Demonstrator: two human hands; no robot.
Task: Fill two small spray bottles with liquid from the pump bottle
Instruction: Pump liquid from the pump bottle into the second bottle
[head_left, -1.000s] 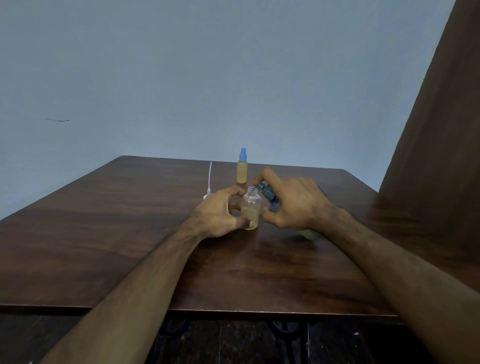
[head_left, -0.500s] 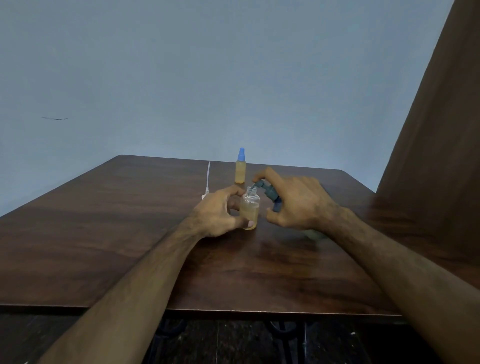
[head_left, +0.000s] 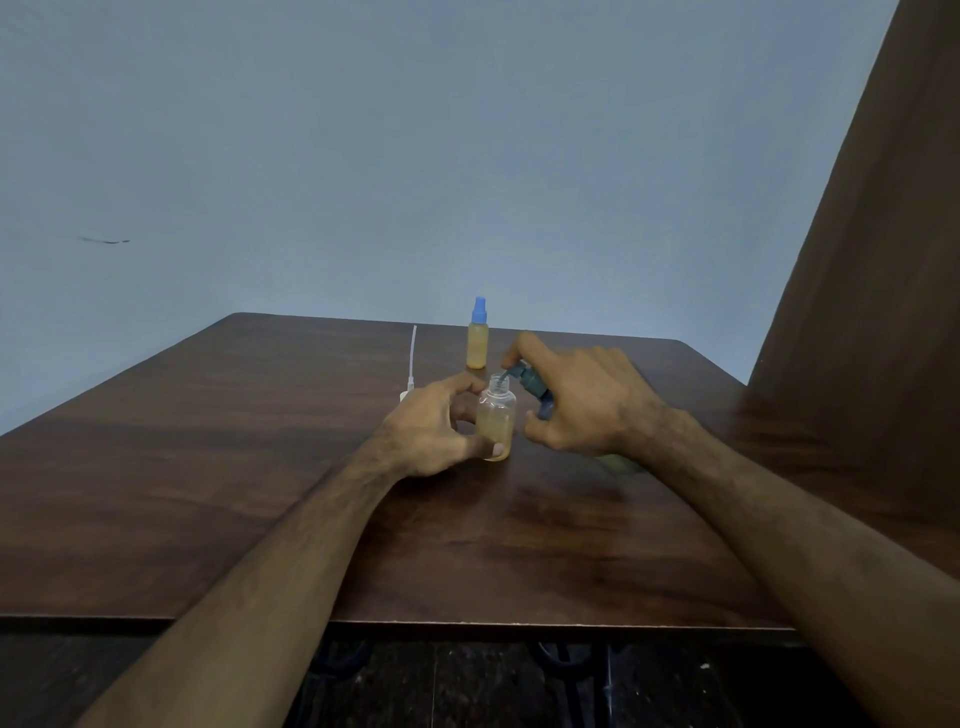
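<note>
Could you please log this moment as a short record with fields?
left hand: grips open small bottle, standing on table
right hand: holds pump head, spout over the bottle's mouth
open bottle contents: yellowish liquid, filled to near the shoulder
capped spray bottle: blue top, yellowish liquid, upright behind the hands
loose sprayer with dip tube: lying on table, left of capped bottle
pump bottle body: mostly hidden by right hand

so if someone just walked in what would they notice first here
Most likely the two hands meeting mid-table: the left hand grips a small open bottle partly full of yellowish liquid, while the right hand holds the blue-grey pump head, its spout at the bottle's mouth. Just behind stands a capped spray bottle with a blue top and the same liquid. To its left, a white spray top with its dip tube lies on the dark wooden table.
</note>
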